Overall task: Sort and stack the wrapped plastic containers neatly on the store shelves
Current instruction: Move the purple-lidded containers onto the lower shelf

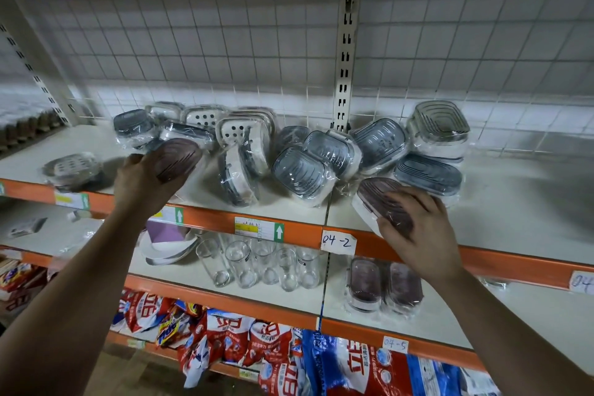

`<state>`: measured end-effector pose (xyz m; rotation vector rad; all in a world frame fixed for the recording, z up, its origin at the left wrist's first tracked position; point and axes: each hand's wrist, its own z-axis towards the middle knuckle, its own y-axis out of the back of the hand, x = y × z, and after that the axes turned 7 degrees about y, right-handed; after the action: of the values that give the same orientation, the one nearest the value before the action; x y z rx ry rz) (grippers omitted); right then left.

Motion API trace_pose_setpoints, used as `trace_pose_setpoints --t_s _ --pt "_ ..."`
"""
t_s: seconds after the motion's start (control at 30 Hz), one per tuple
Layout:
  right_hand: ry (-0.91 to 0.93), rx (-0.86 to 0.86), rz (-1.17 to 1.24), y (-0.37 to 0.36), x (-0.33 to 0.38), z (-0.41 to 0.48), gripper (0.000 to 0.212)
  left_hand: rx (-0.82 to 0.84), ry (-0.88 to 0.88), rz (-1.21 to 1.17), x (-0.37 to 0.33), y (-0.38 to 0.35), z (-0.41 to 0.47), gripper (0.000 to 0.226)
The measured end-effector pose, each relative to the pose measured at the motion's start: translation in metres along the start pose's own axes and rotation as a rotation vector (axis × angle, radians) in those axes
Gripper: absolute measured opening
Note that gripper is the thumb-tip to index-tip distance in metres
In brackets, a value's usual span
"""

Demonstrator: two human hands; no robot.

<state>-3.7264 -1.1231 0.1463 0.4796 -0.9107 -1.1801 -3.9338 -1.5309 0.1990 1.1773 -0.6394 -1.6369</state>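
A jumbled heap of wrapped plastic containers (299, 170) with grey, white and brown lids lies on the upper shelf (514, 202). My left hand (141, 180) grips a brown-lidded wrapped container (176, 157), held just above the shelf at the left of the heap. My right hand (414, 225) grips another brown-lidded wrapped container (376, 199) at the shelf's front edge, right of the upright post. Two more brown-lidded containers (382, 286) stand side by side on the shelf below. A single wrapped container with a perforated lid (72, 169) lies apart at the far left.
Orange price rails (289, 228) edge each shelf, with handwritten tags. The lower shelf holds several clear glasses (257, 264) and white bowls (167, 247). Red and blue detergent bags (273, 347) fill the bottom shelf. A wire grid backs the shelving.
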Motion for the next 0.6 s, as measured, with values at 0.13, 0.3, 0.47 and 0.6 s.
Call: trace_pose_setpoints --t_s 0.13,0.3,0.47,0.6 --pt "0.021 -0.02 0.011 0.009 0.005 -0.009 0.064 -0.142 -0.039 -0.04 0.001 0.021 -0.023 0.074" --pt "0.048 -0.057 0.045 0.026 0.006 -0.029 0.063 -0.257 -0.115 -0.066 -0.013 0.039 -0.062 0.07" --pt "0.044 -0.094 0.067 0.055 -0.003 -0.064 0.063 -0.278 -0.149 -0.192 -0.052 0.056 -0.125 0.071" --pt "0.001 -0.135 0.068 0.088 -0.016 -0.107 0.061 -0.204 -0.209 -0.263 -0.097 0.065 -0.191 0.075"
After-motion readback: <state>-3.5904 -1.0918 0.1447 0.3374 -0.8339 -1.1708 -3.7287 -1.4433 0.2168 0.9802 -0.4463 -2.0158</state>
